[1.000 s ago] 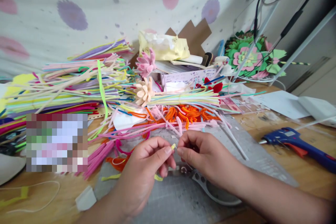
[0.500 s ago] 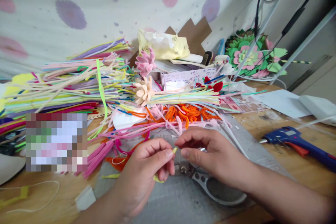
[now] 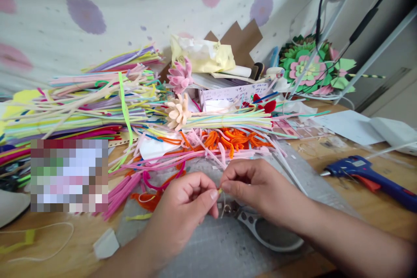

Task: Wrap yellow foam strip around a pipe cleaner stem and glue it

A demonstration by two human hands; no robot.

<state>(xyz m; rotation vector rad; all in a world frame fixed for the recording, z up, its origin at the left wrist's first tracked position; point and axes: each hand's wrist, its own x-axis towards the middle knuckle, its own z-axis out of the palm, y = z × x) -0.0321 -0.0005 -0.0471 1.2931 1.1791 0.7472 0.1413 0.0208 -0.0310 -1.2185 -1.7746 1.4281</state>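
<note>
Over the grey cutting mat [image 3: 208,256], my left hand [image 3: 189,213] pinches a small yellow strip [image 3: 220,190] between thumb and forefinger. The fingertips of my right hand [image 3: 250,186] close on the same strip from the other side. Only a tiny bit of it shows; my fingers hide the rest, so its material is unclear. Behind and below my right hand lie scissors [image 3: 272,232] with grey handles, partly covered. A yellow piece [image 3: 138,216] lies on the mat to the left of my left wrist.
Bundled pipe cleaners [image 3: 81,108] are heaped at the back left. Orange pipe cleaners [image 3: 234,140] and pink ones [image 3: 125,193] lie nearer. Pipe-cleaner flowers, one pink [image 3: 180,77] and one cream [image 3: 178,112], stand among them. A blue glue gun [image 3: 374,178] rests at right.
My right hand has moved slightly left, and its fingertips now meet my left hand's at the yellow strip. The yellow end below my left hand no longer shows.
</note>
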